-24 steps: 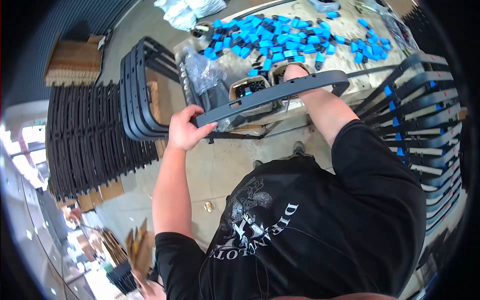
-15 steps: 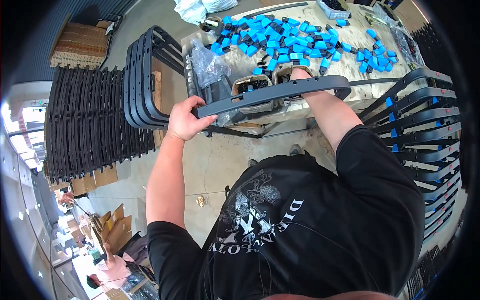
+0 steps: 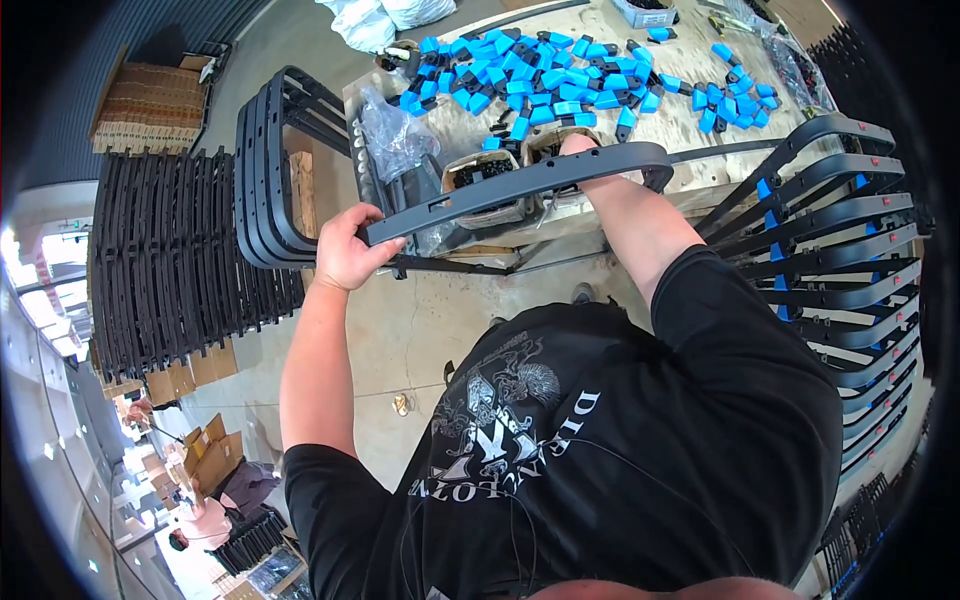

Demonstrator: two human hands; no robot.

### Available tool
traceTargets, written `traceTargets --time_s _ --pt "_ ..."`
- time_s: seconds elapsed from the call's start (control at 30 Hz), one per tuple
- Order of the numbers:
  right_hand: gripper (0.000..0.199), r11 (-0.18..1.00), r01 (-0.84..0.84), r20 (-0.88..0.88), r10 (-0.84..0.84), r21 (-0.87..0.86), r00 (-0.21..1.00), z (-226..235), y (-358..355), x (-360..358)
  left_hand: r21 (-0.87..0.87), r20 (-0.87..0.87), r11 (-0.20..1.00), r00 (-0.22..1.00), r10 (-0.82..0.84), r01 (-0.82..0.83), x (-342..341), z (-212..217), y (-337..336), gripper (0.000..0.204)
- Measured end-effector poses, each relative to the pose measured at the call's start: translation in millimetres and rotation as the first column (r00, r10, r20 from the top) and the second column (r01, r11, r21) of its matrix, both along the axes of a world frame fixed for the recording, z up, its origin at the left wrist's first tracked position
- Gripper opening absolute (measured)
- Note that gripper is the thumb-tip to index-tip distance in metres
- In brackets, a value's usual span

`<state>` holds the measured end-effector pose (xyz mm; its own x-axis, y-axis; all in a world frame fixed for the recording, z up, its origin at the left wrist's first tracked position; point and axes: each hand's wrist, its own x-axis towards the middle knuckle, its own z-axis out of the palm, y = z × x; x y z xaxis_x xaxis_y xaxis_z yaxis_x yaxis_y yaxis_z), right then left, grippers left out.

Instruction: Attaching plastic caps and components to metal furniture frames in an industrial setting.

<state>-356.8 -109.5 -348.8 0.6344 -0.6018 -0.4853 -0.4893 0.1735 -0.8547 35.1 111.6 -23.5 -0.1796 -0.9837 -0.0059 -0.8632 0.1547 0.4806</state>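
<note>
My left hand (image 3: 347, 252) is closed around the left end of a black curved frame (image 3: 500, 190), thumb along its front face. The frame stretches rightward across the table's near edge and bends back at its right end. Behind it my right hand (image 3: 576, 146) reaches into a small open box (image 3: 533, 150), its fingers hidden inside. Beside this box, to the left, stands another open box (image 3: 449, 178) of small black parts, partly covered by the frame. Many blue-and-black pieces (image 3: 540, 75) lie heaped on the table just beyond the boxes.
Clear plastic wrap (image 3: 392, 130) lies at the left of the wooden table (image 3: 690, 45). Several black frames (image 3: 262, 170) stand to the left, by a stack of dark bars (image 3: 170, 260). More frames with blue pieces (image 3: 840, 250) are stacked at right. A person (image 3: 205, 525) is at lower left.
The whole view has shifted slightly, so the table and frame appear a little further left. My left hand keeps its hold, and my right hand stays in the box.
</note>
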Motion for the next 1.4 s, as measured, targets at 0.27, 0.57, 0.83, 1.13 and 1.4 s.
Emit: traceTargets --time_s 0.27,0.57,0.83,1.13,1.4 --pt "0.026 0.797 0.014 -0.517 -0.404 -0.603 0.755 29.5 41.0 20.0 0.011 0.04 1.0 0.999 -0.03 0.03 -2.8 -0.7 -6.7 0.044" --pt "0.022 0.583 0.213 -0.09 -0.446 -0.784 0.891 132.5 94.1 67.9 -0.07 -0.049 0.995 0.996 -0.068 0.065 3.1 -4.8 -8.9 0.046" --pt "0.01 0.459 -0.452 -0.528 -0.044 -0.765 0.848 112.4 96.6 153.4 -0.156 -0.021 0.986 0.998 -0.059 0.055 8.0 -6.6 -5.9 0.051" --pt "0.024 0.584 -0.603 -0.737 0.012 -0.543 0.676 84.3 78.6 184.8 -0.128 -0.034 0.988 0.995 -0.092 0.087 15.1 -2.7 -8.2 0.053" --pt "0.029 0.749 -0.445 -0.686 -0.017 -0.49 0.727 107.0 81.8 183.3 -0.157 -0.053 0.98 0.99 -0.131 0.121 24.5 -6.0 -8.0 0.052"
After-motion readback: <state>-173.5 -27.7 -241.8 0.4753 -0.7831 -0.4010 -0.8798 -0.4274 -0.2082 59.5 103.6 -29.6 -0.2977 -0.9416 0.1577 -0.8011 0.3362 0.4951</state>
